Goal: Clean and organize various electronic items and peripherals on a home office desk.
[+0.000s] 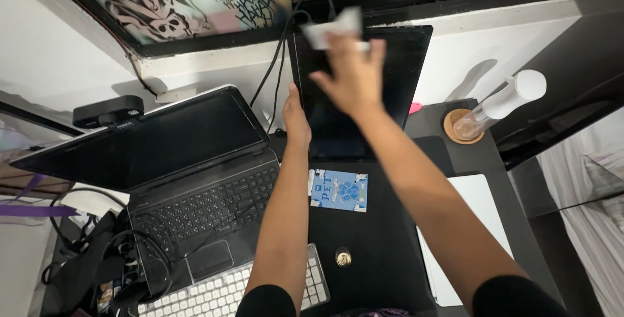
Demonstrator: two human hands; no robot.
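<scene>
Two bare forearms rise from the bottom edge toward centre-top, crossing a white keyboard [260, 289] at lower left and a black desk mat [374, 239]. Right hand [354, 76], upper centre: fingers spread flat, pressing a crumpled white wipe [331, 29] against the dark screen of an upright tablet-style display [403, 63] — wipe sits at the panel's top-left corner. Left hand [296, 119], just below and left: closed lightly round the display's left edge, thumb side forward, bracing it.

Judged technique: keep the left grip firm so the panel doesn't tip back toward the window sill; work the wipe w/ light, even pressure, overlapping passes from top edge down — avoid snagging the black cables [279, 44] hanging beside the left edge.

Also shown: open black laptop [188, 161] at left, blue patterned card [338, 190] at centre, clear bottle w/ white cap [504, 102] on a cork coaster [455, 132] at right.
</scene>
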